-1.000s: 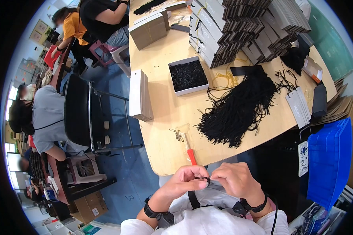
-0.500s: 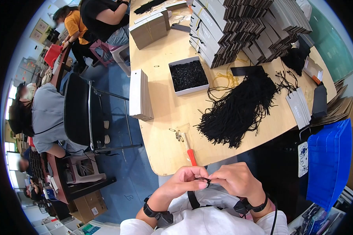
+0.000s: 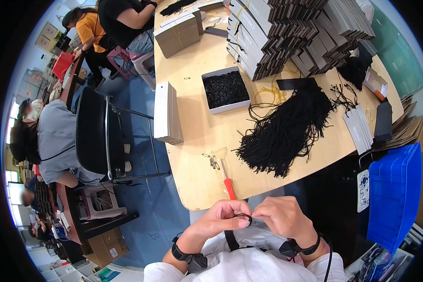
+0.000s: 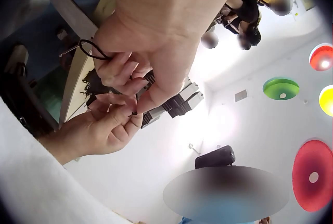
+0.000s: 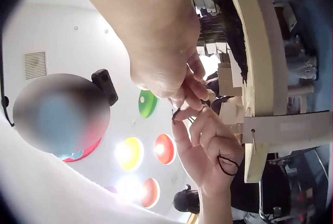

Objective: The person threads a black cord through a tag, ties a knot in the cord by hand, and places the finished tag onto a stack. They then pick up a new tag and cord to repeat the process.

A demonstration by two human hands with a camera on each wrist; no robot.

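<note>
A thin black cord [image 3: 243, 215] lies between the two hands, just off the table's near edge. My left hand [image 3: 222, 218] pinches it between thumb and fingers; in the left wrist view a cord loop [image 4: 88, 48] sticks out from that hand. My right hand [image 3: 283, 217] has thumb and fingertips together at the cord's end, touching the left fingertips. In the right wrist view a small dark piece of cord [image 5: 176, 113] shows at the meeting fingertips, and the loop [image 5: 228, 165] hangs by the left palm.
On the table [image 3: 197, 178] are a red-handled tool [image 3: 229, 188], a pile of black cords [image 3: 286, 131], a box of small black pieces [image 3: 226, 90], upright grey cards [image 3: 168, 113] and stacked tags [image 3: 249, 40]. A blue crate [image 3: 394, 195] stands right; people sit at left.
The right fingers close on the cord's end, then draw slightly back from the left fingertips. The left hand keeps its hold, and its cord loop looks a little larger.
</note>
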